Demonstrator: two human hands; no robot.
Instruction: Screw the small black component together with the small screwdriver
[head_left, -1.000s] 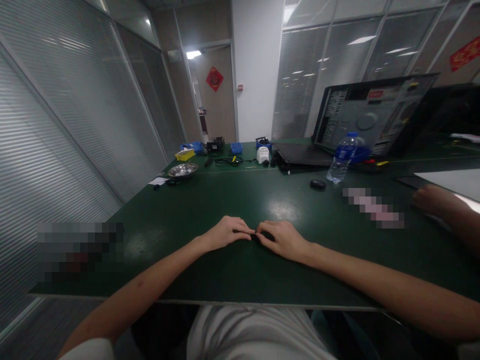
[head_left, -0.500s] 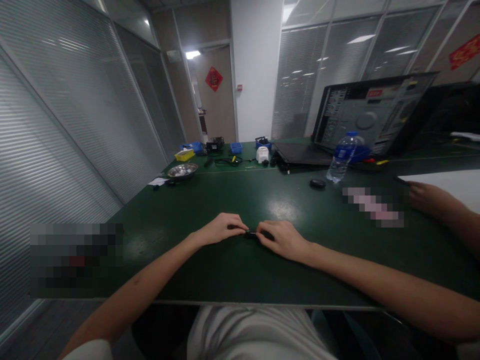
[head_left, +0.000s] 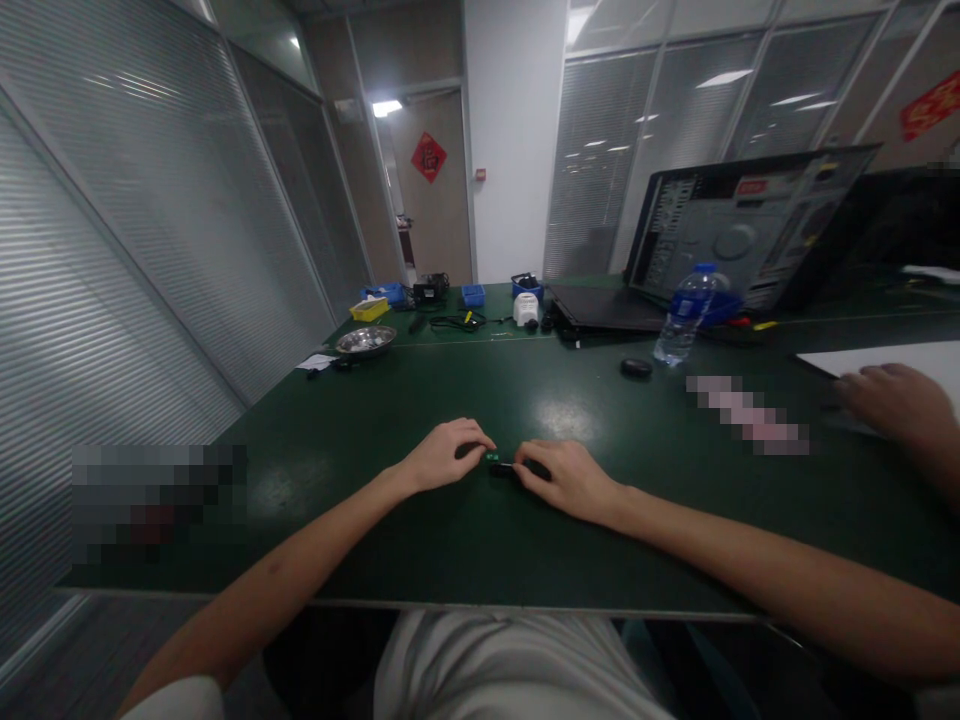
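Note:
In the head view my left hand (head_left: pixel 448 456) rests on the green table (head_left: pixel 420 550), its thumb and fingertips closed at the edge of a small green piece (head_left: pixel 493 457) that looks like a circuit board. Just below that piece lies a small, dark, elongated part (head_left: pixel 500 469), too small to name surely. My right hand (head_left: pixel 564 475) pinches the near end of this dark part between thumb and fingers. The two hands face each other, a short gap apart.
A black mouse (head_left: pixel 636 368) and a water bottle (head_left: pixel 677 318) stand beyond my right hand. Farther back are a laptop (head_left: pixel 604 308), an opened computer case (head_left: pixel 739 230) and a metal bowl (head_left: pixel 366 341). Another person's hand (head_left: pixel 896 400) is by white paper (head_left: pixel 900 358) at right.
My left hand has drawn slightly up and away from the dark part, and the green piece now shows at its fingertips. My right hand stays put. The other person's hand has moved.

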